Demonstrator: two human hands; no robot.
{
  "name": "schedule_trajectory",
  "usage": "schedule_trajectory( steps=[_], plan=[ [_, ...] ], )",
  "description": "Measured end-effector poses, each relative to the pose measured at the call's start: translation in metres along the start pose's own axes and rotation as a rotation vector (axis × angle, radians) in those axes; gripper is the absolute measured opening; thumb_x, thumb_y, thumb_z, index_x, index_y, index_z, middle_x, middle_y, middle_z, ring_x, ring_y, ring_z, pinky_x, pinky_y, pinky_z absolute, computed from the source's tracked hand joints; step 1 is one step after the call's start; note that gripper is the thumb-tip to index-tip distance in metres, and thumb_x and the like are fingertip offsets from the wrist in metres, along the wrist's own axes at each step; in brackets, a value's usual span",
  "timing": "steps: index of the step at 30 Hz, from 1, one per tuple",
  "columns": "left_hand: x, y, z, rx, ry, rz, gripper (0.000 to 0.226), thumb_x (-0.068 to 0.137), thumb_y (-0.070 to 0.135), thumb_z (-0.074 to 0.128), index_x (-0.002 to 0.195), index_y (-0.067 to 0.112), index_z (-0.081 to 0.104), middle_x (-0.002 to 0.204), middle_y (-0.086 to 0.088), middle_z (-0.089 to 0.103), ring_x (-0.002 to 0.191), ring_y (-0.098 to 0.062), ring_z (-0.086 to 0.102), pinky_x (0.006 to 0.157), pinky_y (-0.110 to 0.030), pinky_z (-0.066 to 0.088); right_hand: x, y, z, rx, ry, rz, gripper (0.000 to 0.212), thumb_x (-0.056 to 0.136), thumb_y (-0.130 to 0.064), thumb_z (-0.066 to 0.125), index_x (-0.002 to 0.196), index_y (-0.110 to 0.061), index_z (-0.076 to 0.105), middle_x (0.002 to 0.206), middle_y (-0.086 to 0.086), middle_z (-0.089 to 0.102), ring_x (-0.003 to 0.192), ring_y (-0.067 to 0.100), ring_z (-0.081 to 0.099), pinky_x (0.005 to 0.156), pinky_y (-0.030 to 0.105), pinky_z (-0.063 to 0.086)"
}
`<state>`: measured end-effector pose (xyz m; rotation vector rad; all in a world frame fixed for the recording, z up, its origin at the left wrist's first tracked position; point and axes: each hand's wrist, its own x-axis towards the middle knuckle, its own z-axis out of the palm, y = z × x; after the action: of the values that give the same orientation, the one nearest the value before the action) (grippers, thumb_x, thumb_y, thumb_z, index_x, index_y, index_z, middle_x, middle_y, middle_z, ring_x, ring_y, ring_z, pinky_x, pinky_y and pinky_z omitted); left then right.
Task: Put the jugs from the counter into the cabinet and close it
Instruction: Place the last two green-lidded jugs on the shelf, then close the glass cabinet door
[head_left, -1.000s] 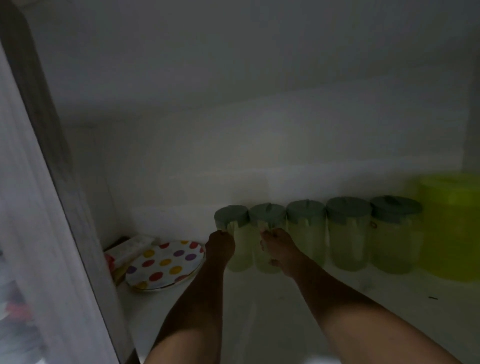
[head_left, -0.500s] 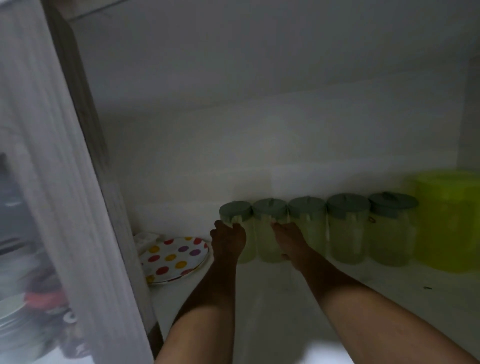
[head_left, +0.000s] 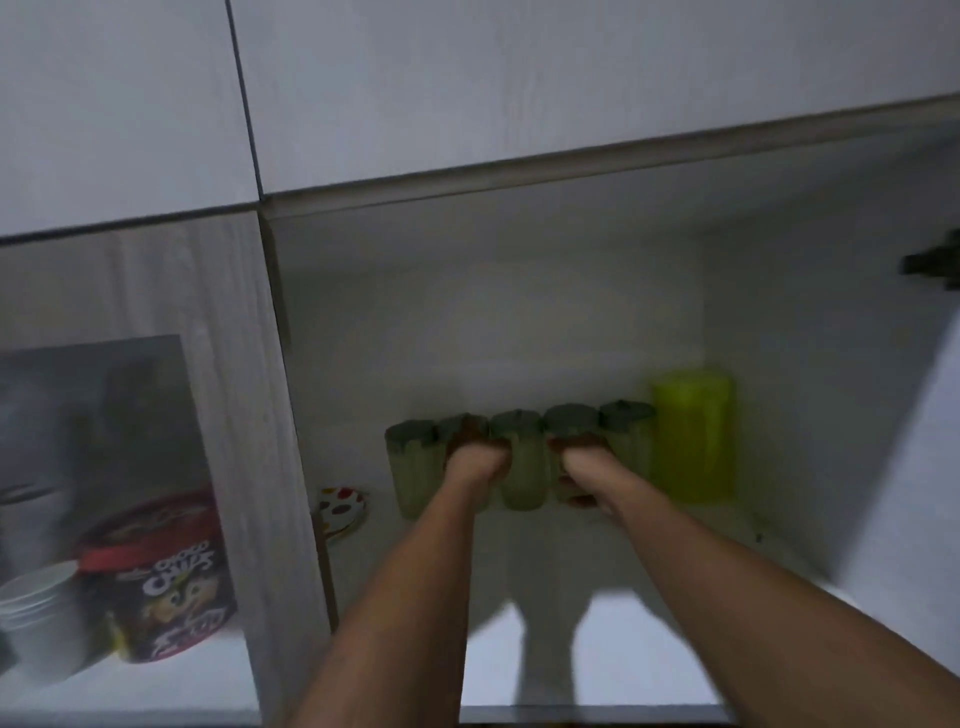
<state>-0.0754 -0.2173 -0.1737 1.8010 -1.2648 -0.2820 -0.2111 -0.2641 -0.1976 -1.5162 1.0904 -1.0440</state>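
Observation:
Several pale green jugs with grey-green lids stand in a row at the back of the open cabinet's shelf (head_left: 675, 629). My left hand (head_left: 472, 462) is wrapped around the second jug from the left (head_left: 462, 426). My right hand (head_left: 584, 467) is closed around the fourth jug (head_left: 571, 418). The first jug (head_left: 413, 467), third jug (head_left: 522, 478) and fifth jug (head_left: 631, 441) stand untouched beside them. Both forearms reach in from the bottom edge. The picture is dim and blurred.
A tall yellow-green container (head_left: 693, 436) stands right of the row. A polka-dot plate (head_left: 340, 506) lies at the shelf's left. Behind the glass-fronted door on the left are a cereal box (head_left: 171, 587) and stacked white bowls (head_left: 36, 613). A hinge (head_left: 935, 262) sits on the right wall.
My view has pulled back out of the cabinet. My hands have shifted right along the row, from the two leftmost jugs to the second and fourth.

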Motion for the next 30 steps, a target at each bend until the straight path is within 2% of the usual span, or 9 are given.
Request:
schedule_trajectory(
  steps=[3, 8, 13, 17, 19, 22, 24, 27, 30],
  plan=[
    [-0.057, 0.029, 0.009, -0.064, -0.043, 0.054, 0.04, 0.085, 0.025, 0.061, 0.119, 0.005, 0.064, 0.119, -0.017, 0.068, 0.112, -0.033, 0.064, 0.091, -0.033, 0.051, -0.059, -0.001, -0.048, -0.057, 0.081, 0.007, 0.029, 0.095, -0.042, 0.052, 0.105, -0.015, 0.059, 0.104, 0.008, 0.062, 0.081, 0.022, 0.063, 0.06, 0.03, 0.052],
    [-0.162, 0.085, 0.027, -0.089, -0.178, 0.148, 0.062, 0.089, 0.029, 0.063, 0.145, 0.009, 0.045, 0.142, -0.017, 0.055, 0.129, -0.034, 0.053, 0.105, -0.035, 0.046, -0.167, -0.002, -0.138, -0.112, 0.193, 0.03, 0.04, 0.097, -0.049, 0.049, 0.118, -0.015, 0.053, 0.11, 0.007, 0.059, 0.088, 0.02, 0.059, 0.066, 0.032, 0.049],
    [-0.261, 0.154, 0.058, -0.119, -0.337, 0.249, 0.054, 0.09, 0.028, 0.061, 0.14, 0.012, 0.048, 0.133, -0.016, 0.06, 0.122, -0.032, 0.057, 0.102, -0.034, 0.046, -0.279, -0.024, -0.232, -0.271, 0.375, -0.005, 0.039, 0.094, -0.047, 0.055, 0.111, -0.012, 0.056, 0.107, 0.012, 0.064, 0.099, 0.031, 0.066, 0.077, 0.043, 0.057],
    [-0.328, 0.213, 0.069, -0.2, -0.447, 0.362, 0.052, 0.092, 0.023, 0.058, 0.141, 0.01, 0.045, 0.12, -0.013, 0.063, 0.111, -0.029, 0.062, 0.092, -0.036, 0.051, -0.357, -0.062, -0.285, -0.373, 0.512, -0.083, 0.037, 0.098, -0.042, 0.052, 0.116, -0.01, 0.058, 0.103, 0.017, 0.065, 0.09, 0.028, 0.063, 0.087, 0.05, 0.055],
    [-0.357, 0.239, 0.073, -0.223, -0.466, 0.433, 0.048, 0.091, 0.025, 0.06, 0.135, 0.011, 0.048, 0.114, -0.01, 0.064, 0.108, -0.028, 0.064, 0.09, -0.036, 0.053, -0.392, -0.078, -0.309, -0.443, 0.558, -0.126, 0.03, 0.097, -0.044, 0.052, 0.107, -0.016, 0.058, 0.104, 0.011, 0.065, 0.095, 0.029, 0.064, 0.087, 0.049, 0.056],
    [-0.399, 0.275, 0.086, -0.25, -0.528, 0.54, 0.047, 0.089, 0.028, 0.06, 0.132, 0.009, 0.054, 0.127, -0.005, 0.063, 0.103, -0.019, 0.064, 0.086, -0.031, 0.054, -0.447, -0.096, -0.343, -0.486, 0.671, -0.171, 0.025, 0.095, -0.044, 0.055, 0.097, -0.02, 0.058, 0.102, 0.014, 0.065, 0.096, 0.03, 0.064, 0.089, 0.049, 0.054],
    [-0.434, 0.296, 0.097, -0.315, -0.628, 0.578, 0.041, 0.091, 0.022, 0.059, 0.13, 0.011, 0.053, 0.124, -0.004, 0.061, 0.098, -0.018, 0.064, 0.082, -0.031, 0.057, -0.486, -0.108, -0.364, -0.544, 0.767, -0.195, 0.022, 0.095, -0.042, 0.055, 0.09, -0.021, 0.059, 0.095, 0.015, 0.068, 0.09, 0.03, 0.067, 0.079, 0.044, 0.055],
    [-0.488, 0.322, 0.114, -0.331, -0.677, 0.647, 0.043, 0.09, 0.023, 0.063, 0.132, 0.023, 0.051, 0.13, -0.006, 0.057, 0.114, -0.024, 0.059, 0.094, -0.04, 0.055, -0.537, -0.121, -0.392, -0.586, 0.891, -0.217, 0.022, 0.096, -0.034, 0.055, 0.099, -0.013, 0.062, 0.095, 0.013, 0.07, 0.085, 0.029, 0.071, 0.071, 0.036, 0.055],
    [-0.537, 0.335, 0.127, -0.351, -0.645, 0.783, 0.052, 0.089, 0.029, 0.065, 0.138, 0.028, 0.047, 0.144, -0.002, 0.046, 0.128, -0.024, 0.051, 0.103, -0.042, 0.05, -0.579, -0.124, -0.405, -0.695, 1.137, -0.307, 0.013, 0.094, -0.025, 0.055, 0.091, -0.014, 0.062, 0.087, 0.008, 0.067, 0.083, 0.03, 0.067, 0.073, 0.036, 0.053]
  ],
)
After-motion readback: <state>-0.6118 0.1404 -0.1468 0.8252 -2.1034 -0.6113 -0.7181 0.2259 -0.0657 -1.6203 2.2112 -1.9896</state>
